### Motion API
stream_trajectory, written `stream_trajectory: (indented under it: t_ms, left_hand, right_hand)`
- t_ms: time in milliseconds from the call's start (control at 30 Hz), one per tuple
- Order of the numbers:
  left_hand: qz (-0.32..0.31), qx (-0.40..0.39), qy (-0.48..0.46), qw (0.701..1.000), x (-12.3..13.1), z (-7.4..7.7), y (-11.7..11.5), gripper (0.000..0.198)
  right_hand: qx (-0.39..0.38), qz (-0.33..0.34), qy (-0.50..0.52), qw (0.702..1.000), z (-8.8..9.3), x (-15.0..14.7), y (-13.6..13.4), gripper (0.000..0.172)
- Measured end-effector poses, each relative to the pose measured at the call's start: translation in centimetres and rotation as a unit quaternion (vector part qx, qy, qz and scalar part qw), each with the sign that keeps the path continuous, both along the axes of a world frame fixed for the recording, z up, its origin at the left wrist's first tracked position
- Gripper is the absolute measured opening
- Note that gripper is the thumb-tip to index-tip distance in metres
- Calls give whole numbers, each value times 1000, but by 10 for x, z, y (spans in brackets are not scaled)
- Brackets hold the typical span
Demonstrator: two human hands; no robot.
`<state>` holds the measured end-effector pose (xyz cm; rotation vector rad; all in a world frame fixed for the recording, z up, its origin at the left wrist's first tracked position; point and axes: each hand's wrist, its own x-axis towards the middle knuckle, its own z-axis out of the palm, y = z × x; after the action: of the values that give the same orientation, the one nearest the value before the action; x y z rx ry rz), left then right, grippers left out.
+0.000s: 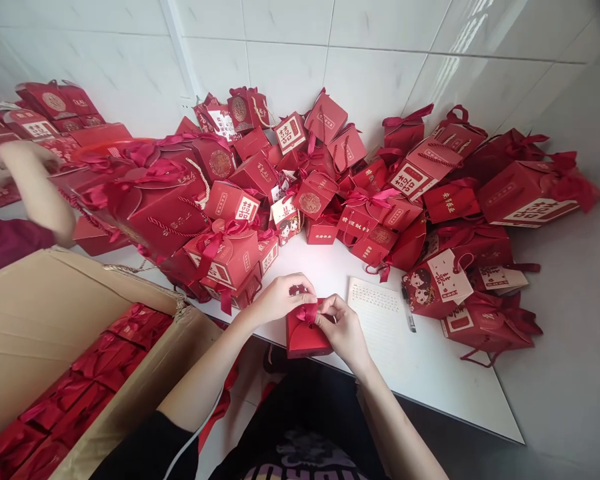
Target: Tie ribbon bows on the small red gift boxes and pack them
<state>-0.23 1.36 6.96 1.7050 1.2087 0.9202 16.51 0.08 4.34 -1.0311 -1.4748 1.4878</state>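
A small red gift box (305,341) sits at the front edge of the white table, just before me. A dark red ribbon (307,312) is gathered in a bow or loop on its top. My left hand (286,297) pinches the ribbon from the left, fingers closed and bent over it. From the right, my right hand (341,327) has thumb and forefinger pressed together on the ribbon's other side. My fingers partly cover the knot, so its exact form is hidden.
Many red gift boxes (263,172) are heaped along the wall. A lined notebook (375,313) and a pen (411,319) lie to the right. At lower left stands a cardboard carton (35,293) of ribboned boxes. Another person's arm (43,187) reaches in at far left.
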Motion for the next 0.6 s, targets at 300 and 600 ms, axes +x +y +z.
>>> stream_trajectory:
  t_ms: [300,600]
  left_hand:
    - [54,23,40,997,0,-14,-12,8]
    - [136,141,53,979,2,-29,-43,9]
  right_hand:
    - [29,-28,-12,999,-4,-3,-3,36]
    - [77,-76,3,994,-33,-11,-7,38]
